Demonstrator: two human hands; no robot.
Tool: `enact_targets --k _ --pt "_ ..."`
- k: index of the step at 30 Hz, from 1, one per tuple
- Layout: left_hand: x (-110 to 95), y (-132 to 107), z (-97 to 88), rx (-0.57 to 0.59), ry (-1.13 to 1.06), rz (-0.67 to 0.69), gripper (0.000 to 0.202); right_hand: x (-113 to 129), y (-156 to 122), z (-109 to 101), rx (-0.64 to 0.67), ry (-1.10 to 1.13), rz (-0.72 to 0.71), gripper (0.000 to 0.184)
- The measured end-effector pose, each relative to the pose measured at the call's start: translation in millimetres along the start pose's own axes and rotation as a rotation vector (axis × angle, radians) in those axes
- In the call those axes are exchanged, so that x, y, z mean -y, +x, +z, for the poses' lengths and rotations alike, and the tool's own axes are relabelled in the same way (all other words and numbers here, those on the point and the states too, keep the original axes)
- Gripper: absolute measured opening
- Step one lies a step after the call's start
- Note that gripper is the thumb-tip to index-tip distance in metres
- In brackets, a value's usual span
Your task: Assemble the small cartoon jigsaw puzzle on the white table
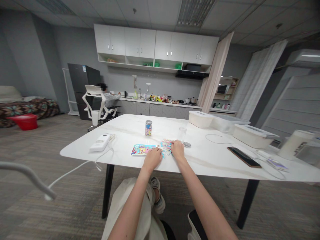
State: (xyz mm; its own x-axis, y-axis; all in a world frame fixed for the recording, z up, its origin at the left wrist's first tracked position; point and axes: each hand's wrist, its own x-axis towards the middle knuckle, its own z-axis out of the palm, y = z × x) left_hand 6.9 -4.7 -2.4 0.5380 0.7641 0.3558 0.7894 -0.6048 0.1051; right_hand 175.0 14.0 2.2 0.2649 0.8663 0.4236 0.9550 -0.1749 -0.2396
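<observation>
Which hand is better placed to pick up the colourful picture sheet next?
Probably the left. The left hand rests at the right end of the picture sheet, while the right hand lies beyond the puzzle pieces, nearer the small round lid.

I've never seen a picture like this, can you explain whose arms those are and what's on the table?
This is one picture from a camera worn on a person's head, looking forward and down, so the two bare arms are the wearer's own; there is no machine. The left hand and right hand rest on a pile of small colourful pieces, perhaps a puzzle, on a white table, beside a picture card. Whether either hand grips a piece is hidden. A small can, a clear glass and a phone are also on the table. Another person sits at the far counter.
</observation>
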Motion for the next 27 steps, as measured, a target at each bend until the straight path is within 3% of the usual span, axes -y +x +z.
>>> enact_targets --k 4,10,23,25,27 --pt "0 0 0.5 -0.003 0.001 0.000 0.027 3 2 1 -0.048 0.146 -0.088 0.029" --pt "1 1 1.6 -0.002 -0.003 0.002 0.028 8 1 9 0.086 0.250 -0.303 0.021" --pt "0 -1 -1.1 -0.004 -0.005 0.006 0.029 10 -1 7 0.170 0.206 -0.363 0.030" --pt "-1 0 -1.5 0.010 0.000 0.010 0.028 9 -1 5 0.138 0.202 -0.317 0.035" --pt "0 0 -1.7 0.011 0.001 0.011 0.027 6 -1 2 0.055 0.180 -0.177 0.039"
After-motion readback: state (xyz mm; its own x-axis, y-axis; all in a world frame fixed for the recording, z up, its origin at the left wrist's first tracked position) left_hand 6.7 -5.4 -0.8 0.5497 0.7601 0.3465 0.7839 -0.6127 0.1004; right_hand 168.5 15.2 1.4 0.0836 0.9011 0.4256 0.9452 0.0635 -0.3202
